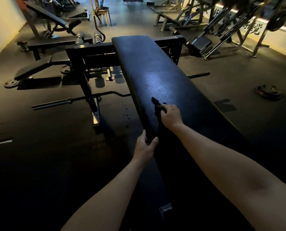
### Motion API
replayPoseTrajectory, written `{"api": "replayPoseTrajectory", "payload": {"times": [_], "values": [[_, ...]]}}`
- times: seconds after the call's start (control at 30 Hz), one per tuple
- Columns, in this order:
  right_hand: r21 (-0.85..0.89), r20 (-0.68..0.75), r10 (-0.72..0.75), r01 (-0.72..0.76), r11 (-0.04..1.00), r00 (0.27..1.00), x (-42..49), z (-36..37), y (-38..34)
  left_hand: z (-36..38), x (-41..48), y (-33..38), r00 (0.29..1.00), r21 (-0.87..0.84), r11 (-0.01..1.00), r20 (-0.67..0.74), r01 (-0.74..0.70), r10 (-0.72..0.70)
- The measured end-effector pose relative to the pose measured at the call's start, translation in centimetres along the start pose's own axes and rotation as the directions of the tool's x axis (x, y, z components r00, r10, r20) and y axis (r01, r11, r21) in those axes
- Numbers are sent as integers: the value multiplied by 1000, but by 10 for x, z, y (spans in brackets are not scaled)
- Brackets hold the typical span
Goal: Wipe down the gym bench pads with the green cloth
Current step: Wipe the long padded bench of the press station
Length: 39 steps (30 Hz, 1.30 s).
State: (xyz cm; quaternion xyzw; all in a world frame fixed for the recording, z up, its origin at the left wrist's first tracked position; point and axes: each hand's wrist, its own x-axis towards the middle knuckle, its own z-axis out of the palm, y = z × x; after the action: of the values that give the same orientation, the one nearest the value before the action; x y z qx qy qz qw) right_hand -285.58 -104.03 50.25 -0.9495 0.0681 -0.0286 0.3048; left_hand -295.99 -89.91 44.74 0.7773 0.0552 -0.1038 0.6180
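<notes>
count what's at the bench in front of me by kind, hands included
hands: 2, left hand on the near edge, right hand further up
cloth: 1, in the right hand, looks dark in this light
bench pad: 1
total: 4

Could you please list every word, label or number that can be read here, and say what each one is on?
"觉": large black character on the lit wall, far right; "好" seems to stand just before it.
"好": apparently also further left on that wall; the characters between are hidden by machine frames.
Weight plate on the floor: red marking, too small to read.
Bench pad and cloth: no text visible.
</notes>
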Motion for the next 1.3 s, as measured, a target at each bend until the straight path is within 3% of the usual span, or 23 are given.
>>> {"api": "replayPoseTrajectory", "payload": {"times": [0.13, 0.2, 0.27, 0.33, 0.4, 0.5, 0.67, 0.77, 0.87, 0.97, 1.07, 1.17, 1.3], "values": [[-43, 130, -216, 224, 974, 968, -29, 19, -27, 6, -1, 1, 981, 69, 980, -51, -185, 189], [-66, 178, -300, 315, 947, 937, -50, 25, -31, 6, 5, 1, 984, -54, 989, -121, -141, 134], [-85, 151, -341, 356, 930, 928, -63, 26, -26, 6, 12, -9, 996, -179, 981, -65, -79, 68], [-108, 130, -352, 366, 924, 927, -67, 21, -18, 8, 9, -8, 993, -52, 997, -101, -61, 55], [-138, 130, -343, 359, 923, 930, -70, 11, -7, 10, 12, -13, 995, -29, 995, -35, -98, 97], [-202, 84, -261, 273, 941, 962, -65, -12, 24, 9, 7, -5, 998, 37, 997, -28, -62, 63], [-191, -125, 74, -97, 977, 989, -68, -31, 53, 7, 2, -2, 1000, 74, 997, -14, -11, 13], [-144, -126, 105, -123, 982, 986, -76, -16, 38, 2, -2, 2, 996, 26, 999, 84, 24, -26], [-80, -55, -44, 39, 996, 998, -91, 2, 16, -2, -12, 3, 977, -113, 993, 213, 35, -10], [-60, 51, -273, 276, 959, 961, -111, 19, -6, -1, -21, -10, 972, -171, 984, 235, 44, -2], [-97, 88, -372, 380, 920, 924, -112, 14, -2, 0, -26, -11, 974, -202, 979, 227, 35, 13], [-149, 1, -324, 321, 935, 946, -101, -5, 25, 3, -28, -9, 979, -197, 980, 202, 16, 24], [-209, -172, -53, 16, 978, 984, -91, -39, 70, 3, -33, -10, 984, -170, 985, 179, 33, -3]]}}
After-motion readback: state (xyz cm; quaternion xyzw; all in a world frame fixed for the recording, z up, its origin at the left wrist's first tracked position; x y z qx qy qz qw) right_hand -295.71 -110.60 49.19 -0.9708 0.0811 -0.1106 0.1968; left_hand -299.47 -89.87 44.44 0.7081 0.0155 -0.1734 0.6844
